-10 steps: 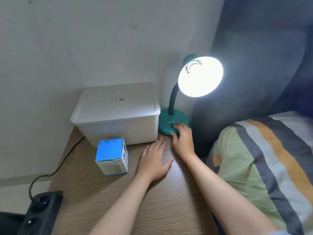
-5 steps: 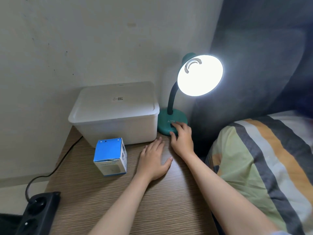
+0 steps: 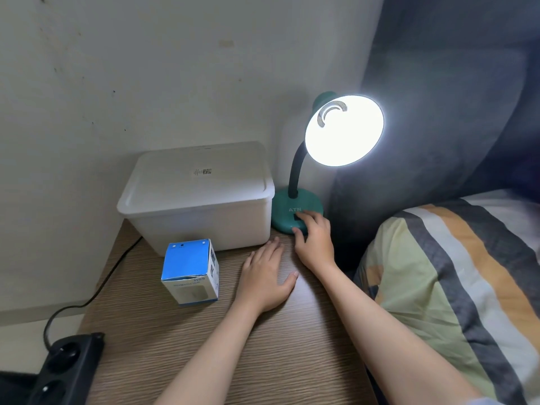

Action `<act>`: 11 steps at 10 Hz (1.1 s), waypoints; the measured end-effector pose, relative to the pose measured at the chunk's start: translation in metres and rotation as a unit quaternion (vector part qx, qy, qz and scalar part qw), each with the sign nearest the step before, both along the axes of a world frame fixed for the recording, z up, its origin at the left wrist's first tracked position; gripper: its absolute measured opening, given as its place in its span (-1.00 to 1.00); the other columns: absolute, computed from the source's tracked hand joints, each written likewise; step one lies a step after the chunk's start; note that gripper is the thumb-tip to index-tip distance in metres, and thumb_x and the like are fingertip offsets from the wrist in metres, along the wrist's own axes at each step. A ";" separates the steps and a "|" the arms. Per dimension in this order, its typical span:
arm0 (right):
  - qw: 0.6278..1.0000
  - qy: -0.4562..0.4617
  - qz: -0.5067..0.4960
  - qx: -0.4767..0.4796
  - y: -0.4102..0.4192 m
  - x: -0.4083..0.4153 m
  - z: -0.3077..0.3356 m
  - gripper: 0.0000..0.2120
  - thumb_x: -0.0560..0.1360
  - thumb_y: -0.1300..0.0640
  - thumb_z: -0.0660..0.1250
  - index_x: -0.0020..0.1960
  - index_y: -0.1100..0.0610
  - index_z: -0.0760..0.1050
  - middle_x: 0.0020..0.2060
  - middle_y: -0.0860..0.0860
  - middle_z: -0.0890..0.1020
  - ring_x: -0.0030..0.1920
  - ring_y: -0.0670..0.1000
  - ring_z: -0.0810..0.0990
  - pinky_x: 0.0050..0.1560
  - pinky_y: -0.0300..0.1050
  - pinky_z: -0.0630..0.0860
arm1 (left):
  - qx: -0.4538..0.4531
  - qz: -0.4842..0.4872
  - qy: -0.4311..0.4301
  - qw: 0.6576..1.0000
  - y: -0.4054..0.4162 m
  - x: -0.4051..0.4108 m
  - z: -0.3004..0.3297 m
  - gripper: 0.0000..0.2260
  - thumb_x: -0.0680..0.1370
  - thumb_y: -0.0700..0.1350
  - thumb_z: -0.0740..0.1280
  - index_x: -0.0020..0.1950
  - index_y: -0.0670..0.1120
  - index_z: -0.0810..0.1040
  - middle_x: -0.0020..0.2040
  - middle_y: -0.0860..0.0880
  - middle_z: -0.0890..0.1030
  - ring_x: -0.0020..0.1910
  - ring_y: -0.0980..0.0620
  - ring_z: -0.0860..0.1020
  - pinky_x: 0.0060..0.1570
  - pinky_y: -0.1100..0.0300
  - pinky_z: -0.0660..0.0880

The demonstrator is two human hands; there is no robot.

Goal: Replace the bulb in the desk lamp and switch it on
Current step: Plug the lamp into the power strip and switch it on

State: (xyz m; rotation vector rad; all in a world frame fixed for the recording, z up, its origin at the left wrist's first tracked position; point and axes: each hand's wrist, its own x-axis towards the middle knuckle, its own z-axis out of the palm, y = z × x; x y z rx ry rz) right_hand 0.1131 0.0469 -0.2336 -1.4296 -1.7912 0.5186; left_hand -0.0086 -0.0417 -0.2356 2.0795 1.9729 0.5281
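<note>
A bulb box (image 3: 190, 273) stands closed on the table (image 3: 292, 361). The left hand (image 3: 264, 277) lies flat, fingers apart, holding nothing. The right hand (image 3: 314, 241) rests loose fingertips on the lamp (image 3: 298, 210) base switch. The lamp glows, so the task looks complete.

White bin (image 3: 198, 197) blocks left of the right hand's fingers (image 3: 306, 222). Lamp base (image 3: 295, 209) directly under them. Bare tabletop (image 3: 263, 346) behind.

Left hand (image 3: 264, 280) flat, palm down, fingers pointing to 12 o'clock. Right hand (image 3: 314, 241) at 1 o'clock, fingers bent, tips pressing down.
</note>
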 end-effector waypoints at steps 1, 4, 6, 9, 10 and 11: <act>1.000 -0.001 -0.001 0.001 0.000 0.000 0.000 -0.65 0.49 0.19 0.30 0.27 0.14 0.46 0.21 0.07 0.50 0.28 0.07 0.34 0.23 -0.11 0.34 | -0.001 0.000 -0.001 1.000 0.000 0.000 0.001 -0.40 0.49 0.22 0.18 0.47 0.02 0.18 0.53 0.06 0.14 0.50 0.09 0.09 0.45 0.02 0.07; 1.000 -0.004 0.000 0.001 0.000 0.000 0.000 -0.65 0.49 0.19 0.29 0.27 0.14 0.46 0.21 0.07 0.49 0.29 0.07 0.33 0.23 -0.11 0.34 | -0.002 -0.001 -0.006 1.000 0.001 0.000 0.000 -0.39 0.48 0.23 0.18 0.47 0.02 0.18 0.53 0.07 0.14 0.50 0.09 0.08 0.44 0.03 0.07; 1.000 -0.006 0.001 -0.001 0.000 0.000 0.000 -0.65 0.49 0.19 0.29 0.28 0.14 0.46 0.21 0.07 0.49 0.29 0.07 0.32 0.22 -0.14 0.32 | -0.005 -0.002 -0.005 1.000 0.001 0.000 0.000 -0.38 0.48 0.23 0.17 0.47 0.01 0.17 0.54 0.07 0.13 0.50 0.08 0.09 0.45 0.02 0.07; 1.000 -0.011 -0.001 0.004 0.000 -0.001 0.000 -0.63 0.48 0.20 0.29 0.28 0.15 0.46 0.21 0.08 0.49 0.29 0.08 0.34 0.20 -0.11 0.36 | -0.004 0.001 -0.002 1.000 0.000 0.000 0.001 -0.40 0.49 0.22 0.18 0.47 0.02 0.17 0.53 0.07 0.13 0.50 0.08 0.09 0.44 0.04 0.05; 1.000 -0.014 -0.002 0.006 0.000 -0.001 0.000 -0.63 0.48 0.20 0.29 0.28 0.16 0.46 0.20 0.08 0.49 0.28 0.08 0.34 0.19 -0.09 0.39 | -0.007 0.002 -0.003 1.000 0.000 0.000 0.001 -0.39 0.48 0.22 0.18 0.47 0.02 0.17 0.53 0.07 0.13 0.50 0.08 0.09 0.45 0.04 0.06; 1.000 -0.016 -0.003 0.002 0.000 -0.001 0.000 -0.63 0.48 0.19 0.29 0.29 0.15 0.46 0.21 0.07 0.48 0.29 0.08 0.33 0.18 -0.06 0.41 | -0.008 0.001 -0.004 1.000 0.000 0.000 0.001 -0.39 0.48 0.22 0.18 0.47 0.02 0.17 0.53 0.07 0.13 0.49 0.08 0.10 0.45 0.02 0.07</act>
